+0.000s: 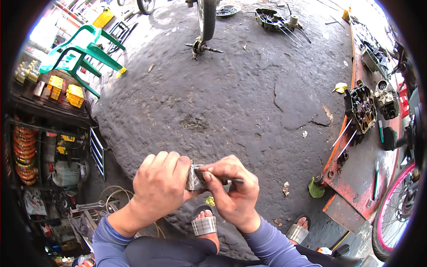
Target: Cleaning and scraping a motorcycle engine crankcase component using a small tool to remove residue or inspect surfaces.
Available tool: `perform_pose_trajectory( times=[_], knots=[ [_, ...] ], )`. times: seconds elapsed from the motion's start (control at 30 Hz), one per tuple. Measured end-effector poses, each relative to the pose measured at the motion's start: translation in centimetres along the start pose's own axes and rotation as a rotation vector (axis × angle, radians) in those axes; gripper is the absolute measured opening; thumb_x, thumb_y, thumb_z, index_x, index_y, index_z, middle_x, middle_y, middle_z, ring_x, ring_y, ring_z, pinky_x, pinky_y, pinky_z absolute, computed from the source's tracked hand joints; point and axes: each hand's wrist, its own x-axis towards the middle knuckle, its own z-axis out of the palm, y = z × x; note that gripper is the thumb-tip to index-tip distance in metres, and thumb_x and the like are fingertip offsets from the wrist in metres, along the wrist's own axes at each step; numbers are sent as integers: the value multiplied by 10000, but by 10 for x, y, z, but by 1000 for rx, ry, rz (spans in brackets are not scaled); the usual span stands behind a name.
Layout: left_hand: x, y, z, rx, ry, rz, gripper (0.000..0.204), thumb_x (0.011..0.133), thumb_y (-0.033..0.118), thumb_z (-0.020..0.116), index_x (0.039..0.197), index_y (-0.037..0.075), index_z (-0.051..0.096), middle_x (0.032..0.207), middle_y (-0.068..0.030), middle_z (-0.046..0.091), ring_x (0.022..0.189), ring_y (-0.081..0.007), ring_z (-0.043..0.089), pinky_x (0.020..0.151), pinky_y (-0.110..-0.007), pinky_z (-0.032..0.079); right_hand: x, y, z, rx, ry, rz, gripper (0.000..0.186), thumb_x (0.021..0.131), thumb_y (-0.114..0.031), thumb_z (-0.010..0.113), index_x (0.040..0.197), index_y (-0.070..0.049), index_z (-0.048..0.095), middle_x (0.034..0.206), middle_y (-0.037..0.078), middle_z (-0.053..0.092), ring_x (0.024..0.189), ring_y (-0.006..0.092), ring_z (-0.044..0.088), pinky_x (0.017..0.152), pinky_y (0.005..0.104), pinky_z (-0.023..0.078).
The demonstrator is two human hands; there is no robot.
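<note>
In the lower middle, my left hand (162, 187) is closed around a small silvery metal part (194, 178), whose far side is partly hidden by the fingers. My right hand (233, 193) pinches a thin dark tool (235, 180) against that part, with thumb and forefinger at the part's right side. The tool's end sticks out to the right past the fingers. Below the hands are my sandalled feet (204, 225) on the dark, rough ground (213, 111).
A red workbench (338, 177) with engine casings (359, 109) runs along the right, beside a pink-rimmed wheel (378, 227). Ahead lie a shafted part (200, 50), a tyre (207, 22) and another casing (271, 20). Left are a green chair (89, 49), cluttered shelves (53, 115) and hoses (115, 190).
</note>
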Motion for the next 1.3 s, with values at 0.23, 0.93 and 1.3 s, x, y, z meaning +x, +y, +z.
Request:
perform_pose_trajectory(
  times=[0.23,0.93,1.3],
  knots=[
    [-1,-10,6,2,33,-36,594,641,546,890,899,75,635,794,-48,573,726,-240,609,639,-386,463,-6,27,-28,-188,57,23,136,863,87,755,940,-7,694,952,123,771,887,231,718,796,342,563],
    [-5,-8,6,20,27,-27,648,683,632,856,841,60,595,763,-63,549,687,-258,582,623,-398,446,-22,35,-16,178,43,209,114,938,88,717,1022,15,689,1001,135,758,973,209,733,863,332,578],
    [-4,-10,7,6,30,-27,657,676,633,860,849,54,601,768,-67,556,691,-264,590,622,-399,445,-20,32,-19,-111,34,49,145,906,106,733,1003,4,698,1020,148,776,903,193,708,812,329,579]
  ],
)
